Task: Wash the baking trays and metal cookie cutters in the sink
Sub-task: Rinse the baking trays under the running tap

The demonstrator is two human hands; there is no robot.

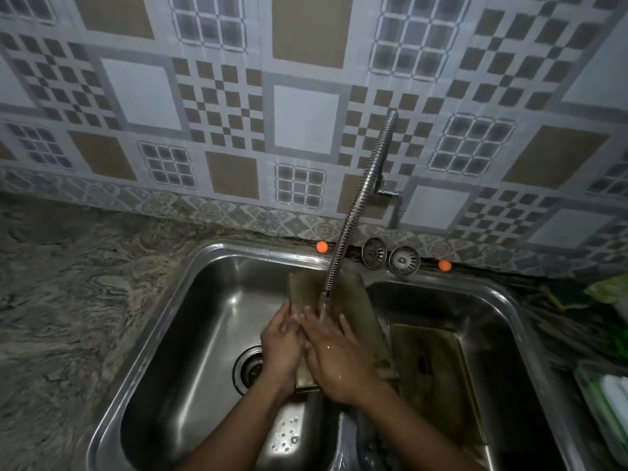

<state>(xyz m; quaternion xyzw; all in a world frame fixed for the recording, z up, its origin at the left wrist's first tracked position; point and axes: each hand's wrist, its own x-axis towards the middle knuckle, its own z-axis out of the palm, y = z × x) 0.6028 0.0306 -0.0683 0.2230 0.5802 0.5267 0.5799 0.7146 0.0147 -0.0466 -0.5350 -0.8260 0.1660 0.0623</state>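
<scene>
Both forearms reach in from the lower edge, and the hands meet on a baking tray (356,300) that lies tilted across the divider between the two basins of the sink (204,253). On the tray's left edge, the left hand (280,345) holds it steady, curled round the rim as far as I can tell. The right hand (339,365) lies flat on the tray's face with its fingers (344,329) spread wide, holding nothing, and looks to be rubbing the metal bare-handed. Water (323,312) runs from the bendy tap (360,198) onto the tray just beyond the right hand. A second tray (428,362) leans in the right basin, dull and brownish; whether it is washed I cannot tell. No cookie cutters show anywhere, and no sponge or soap is in view. I judge the job to be somewhere in the tray stage, with this tray under way and the cutters left to do. Two drain strainers (389,258) stand on the back rim near the tap. Beyond the sink, the stone-patterned bench (68,300) stretches to the left, and a pale tub (605,396) sits at the far right.
</scene>
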